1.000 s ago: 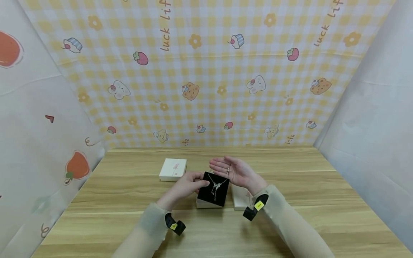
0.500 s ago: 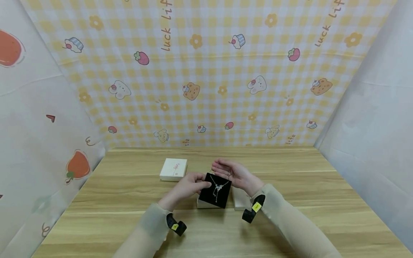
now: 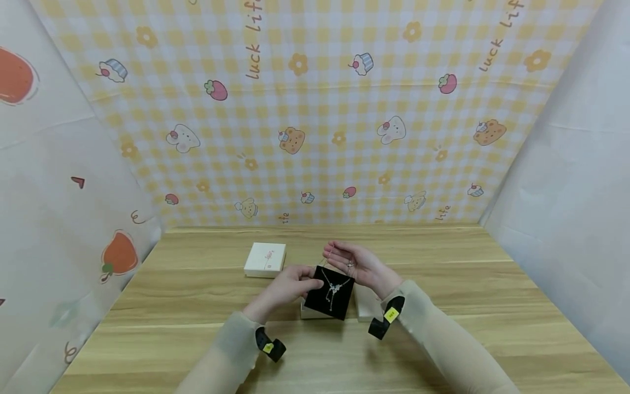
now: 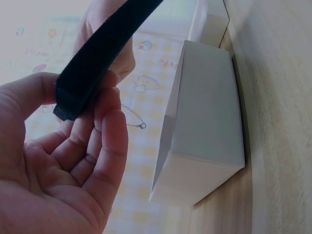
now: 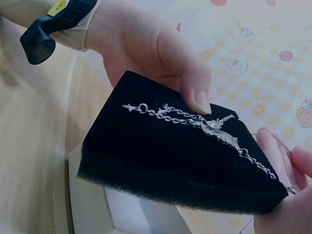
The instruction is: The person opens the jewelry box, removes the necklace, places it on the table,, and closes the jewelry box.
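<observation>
A black velvety jewellery pad (image 3: 319, 302) is tilted up above an uncovered white box (image 4: 209, 107). Across its face lies a silver necklace (image 5: 219, 134) with a sparkling pendant. My left hand (image 3: 290, 282) pinches the pad by its left edge, thumb on the front face. Behind the upper right corner is my right hand (image 3: 366, 268), palm turned toward the pad. In the right wrist view, thin chain runs across its fingertips to the thumb, which appears to pinch it. A loose chain end with a clasp (image 4: 141, 126) hangs behind the pad in the left wrist view.
A white printed box (image 3: 264, 260) stands at the back left of the wooden table (image 3: 197, 306). Another flat white piece (image 3: 368, 303) lies under my right wrist. Patterned cloth (image 3: 315, 109) rises behind the table.
The pad has shifted slightly right and down in my left hand. My right thumb has come nearer its fingertips, and a strand of chain now shows there.
</observation>
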Demonstrator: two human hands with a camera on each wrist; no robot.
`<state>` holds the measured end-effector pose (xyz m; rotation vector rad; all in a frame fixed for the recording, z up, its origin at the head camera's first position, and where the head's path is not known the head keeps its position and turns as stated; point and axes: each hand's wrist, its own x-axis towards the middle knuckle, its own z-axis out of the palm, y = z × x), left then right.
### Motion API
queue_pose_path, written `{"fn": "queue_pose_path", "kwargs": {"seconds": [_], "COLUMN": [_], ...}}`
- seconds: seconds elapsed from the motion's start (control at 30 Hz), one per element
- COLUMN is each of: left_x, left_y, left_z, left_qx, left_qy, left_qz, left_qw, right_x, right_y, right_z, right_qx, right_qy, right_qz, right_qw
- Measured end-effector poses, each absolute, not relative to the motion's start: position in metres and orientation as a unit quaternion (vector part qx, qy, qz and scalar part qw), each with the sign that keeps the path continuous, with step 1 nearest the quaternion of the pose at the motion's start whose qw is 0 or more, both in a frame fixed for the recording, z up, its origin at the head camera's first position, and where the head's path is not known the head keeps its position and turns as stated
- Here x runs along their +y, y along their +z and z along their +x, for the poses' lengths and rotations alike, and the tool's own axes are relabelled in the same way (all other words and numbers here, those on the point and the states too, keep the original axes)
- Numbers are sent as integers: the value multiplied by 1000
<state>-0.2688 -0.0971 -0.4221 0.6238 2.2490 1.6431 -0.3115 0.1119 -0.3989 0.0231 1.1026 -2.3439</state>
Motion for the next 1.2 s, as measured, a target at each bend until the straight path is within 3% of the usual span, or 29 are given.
{"fn": "queue_pose_path", "kwargs": {"seconds": [1.2], "left_x": [-96], "left_y": [-426], "left_z": [-269], "left_qx": [781], "left_qy": [573], "left_qz": [200], "left_qw": [150], "right_x": [117], "right_y": [-392], "right_z": [-307], "right_qx": [316], "right_qy": [-903], "right_qz": [59], "right_qw": [285]}}
